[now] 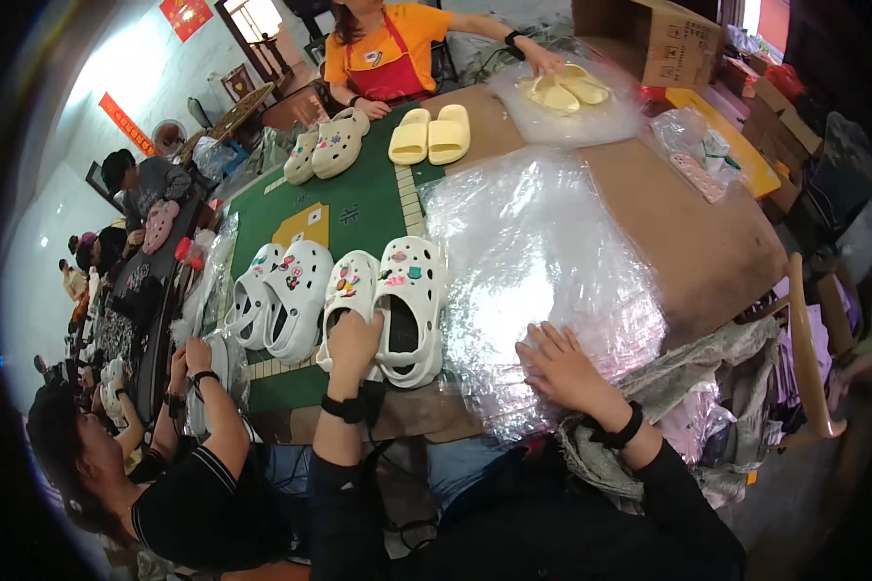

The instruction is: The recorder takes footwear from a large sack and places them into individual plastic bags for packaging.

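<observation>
Hands: left hand (356,341) bent into white clog (352,276), left of clear plastic (513,252); hold too hidden to say. Right hand (564,370) spread flat on plastic, nothing held. Maybe sliding: slick plastic. Maybe bumping next clog (413,289), beside plastic: tight gap.

Left hand's (356,341) fingertips hidden at opening of white clog (362,269), whose interior is mostly covered. Charms (347,285) too small to be identified. Orange-shirted co-worker's (388,53) head and cardboard box (683,48) cut off by upper edge. Far-left workers (79,263) blurred.

charm-studded white clogs (402,283), clear bags (543,281) alongside
</observation>
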A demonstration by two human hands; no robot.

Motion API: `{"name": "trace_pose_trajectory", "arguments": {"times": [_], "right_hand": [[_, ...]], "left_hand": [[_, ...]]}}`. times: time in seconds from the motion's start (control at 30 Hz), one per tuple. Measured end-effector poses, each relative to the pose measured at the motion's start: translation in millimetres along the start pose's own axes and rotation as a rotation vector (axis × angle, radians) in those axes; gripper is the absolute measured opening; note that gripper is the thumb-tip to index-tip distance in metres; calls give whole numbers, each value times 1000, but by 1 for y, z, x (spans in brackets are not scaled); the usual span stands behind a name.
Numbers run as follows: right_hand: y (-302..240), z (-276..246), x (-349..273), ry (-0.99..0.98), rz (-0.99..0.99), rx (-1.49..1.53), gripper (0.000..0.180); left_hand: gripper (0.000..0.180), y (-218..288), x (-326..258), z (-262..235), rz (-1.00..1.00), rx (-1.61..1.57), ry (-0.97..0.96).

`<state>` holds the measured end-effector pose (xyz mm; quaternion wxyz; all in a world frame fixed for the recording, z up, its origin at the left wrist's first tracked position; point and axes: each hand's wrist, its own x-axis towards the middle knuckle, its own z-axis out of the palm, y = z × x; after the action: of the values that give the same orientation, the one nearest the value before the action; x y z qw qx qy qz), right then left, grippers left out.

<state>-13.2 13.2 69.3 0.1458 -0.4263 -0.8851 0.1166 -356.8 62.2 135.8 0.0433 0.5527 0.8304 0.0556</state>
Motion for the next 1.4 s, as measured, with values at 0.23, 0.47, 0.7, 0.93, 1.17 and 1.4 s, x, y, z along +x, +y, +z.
{"name": "trace_pose_trajectory", "arguments": {"times": [0.23,0.47,0.7,0.93,1.17,1.4], "right_hand": [[8,6,-5,14,20,20,56],[7,4,-6,15,8,53,57],[12,12,-2,92,-45,140,50],[16,13,-3,87,-62,209,42],[19,4,-11,169,322,1107,32],[28,-5,-13,222,521,1089,34]], "left_hand": [[42,-23,10,20,142,-340,288],[39,24,-17,-15,216,-700,545],[44,93,-21,-3,161,-862,100],[51,156,-28,10,148,-462,-68],[31,153,-74,10,628,-338,485],[35,132,-152,74,1021,-646,131]]}}
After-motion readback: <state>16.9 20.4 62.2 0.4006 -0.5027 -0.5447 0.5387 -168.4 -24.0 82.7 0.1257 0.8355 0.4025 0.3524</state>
